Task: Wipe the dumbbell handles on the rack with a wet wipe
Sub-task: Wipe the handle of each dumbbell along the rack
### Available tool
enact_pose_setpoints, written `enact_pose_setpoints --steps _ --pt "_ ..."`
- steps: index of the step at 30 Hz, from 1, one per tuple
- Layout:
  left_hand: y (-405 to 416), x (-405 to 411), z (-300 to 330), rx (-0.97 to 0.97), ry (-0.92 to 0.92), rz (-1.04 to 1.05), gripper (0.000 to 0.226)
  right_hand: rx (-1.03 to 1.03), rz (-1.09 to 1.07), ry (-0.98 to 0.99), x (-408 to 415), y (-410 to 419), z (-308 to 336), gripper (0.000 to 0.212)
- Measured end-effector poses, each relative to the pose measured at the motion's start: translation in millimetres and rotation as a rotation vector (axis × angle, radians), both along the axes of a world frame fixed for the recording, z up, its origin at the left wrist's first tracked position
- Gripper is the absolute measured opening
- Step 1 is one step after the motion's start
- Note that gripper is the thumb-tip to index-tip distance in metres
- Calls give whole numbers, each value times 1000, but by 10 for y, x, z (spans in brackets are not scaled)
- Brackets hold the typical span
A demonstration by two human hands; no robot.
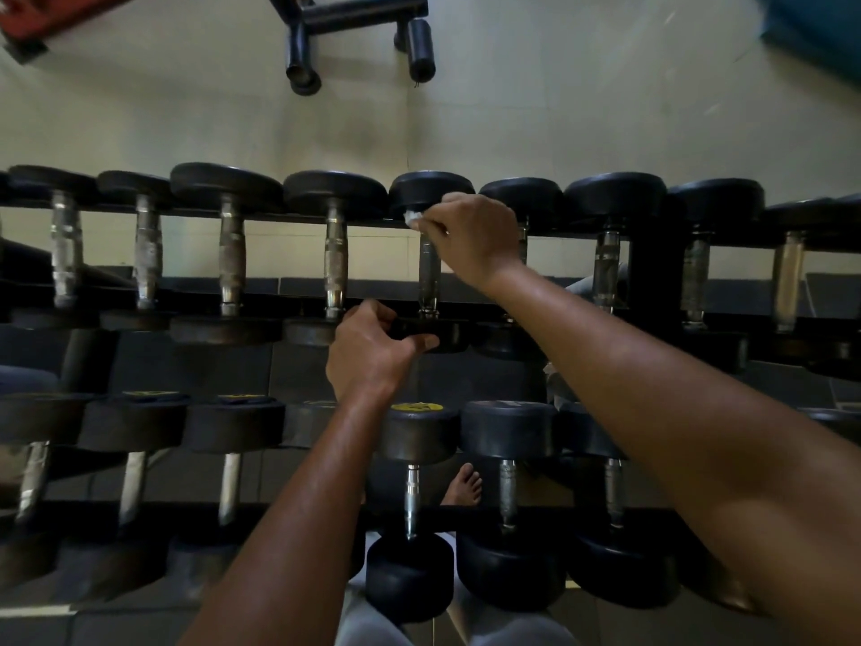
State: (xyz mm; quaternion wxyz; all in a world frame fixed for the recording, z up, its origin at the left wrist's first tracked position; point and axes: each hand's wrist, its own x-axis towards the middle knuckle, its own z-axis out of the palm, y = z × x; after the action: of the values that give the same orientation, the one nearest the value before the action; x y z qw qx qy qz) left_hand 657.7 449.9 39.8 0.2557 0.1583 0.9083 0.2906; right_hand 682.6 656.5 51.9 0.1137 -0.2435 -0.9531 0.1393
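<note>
White wipe (pixel 412 217) is bunched up in my right hand (pixel 470 235). My fingers are curled round it and pinch it tight at the far end of one dumbbell handle (pixel 429 272), right where the shiny bar meets the far black head (pixel 431 191). This dumbbell sits on the top shelf of the rack (pixel 298 286), about in the middle of the row.

The handle is a long metal bar. It runs straight from far to near, away from me at the top and toward me at the bottom. So the wipe is at the far tip, and almost all of the bar lies on my side of it, toward my body. I think the next rub has to slide back toward me, along the bar.

My left hand (pixel 372 347) is at the near end. Its fingers curl over the near black head (pixel 433 333) and hold it, which I guess keeps the dumbbell from rolling.

My right hand is the one that does the cleaning, since it has the wipe and sits on the bar. More dumbbells wait on both sides and on the lower shelf.
</note>
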Motion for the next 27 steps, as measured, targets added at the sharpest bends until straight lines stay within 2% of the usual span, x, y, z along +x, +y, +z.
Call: enact_pose_setpoints --steps 4,5,8,10,12,17,21,25,27 --pt "-36 71 -6 36 35 -1 60 190 82 -55 -31 40 -33 50" --pt "-48 104 -10 45 49 -1 59 213 98 -62 -26 33 -41 47" --pt "-119 291 -37 115 96 8 53 261 166 -83 1 22 -51 19" --pt "-200 474 -111 186 90 77 49 213 125 -158 -28 25 -33 28" --pt "-262 649 -224 230 -6 201 47 128 97 -235 -78 51 -12 39" --pt "-226 784 -434 373 -369 436 63 25 206 -425 -216 133 91 32" --pt "-210 756 -473 471 -458 477 78 -11 318 -601 -260 38 71 33" --pt "-88 734 -467 568 -505 519 90 -38 360 -649 -180 -35 48 36" --pt "-35 754 -461 604 -530 561 93 -134 380 -663 -101 -96 7 28"
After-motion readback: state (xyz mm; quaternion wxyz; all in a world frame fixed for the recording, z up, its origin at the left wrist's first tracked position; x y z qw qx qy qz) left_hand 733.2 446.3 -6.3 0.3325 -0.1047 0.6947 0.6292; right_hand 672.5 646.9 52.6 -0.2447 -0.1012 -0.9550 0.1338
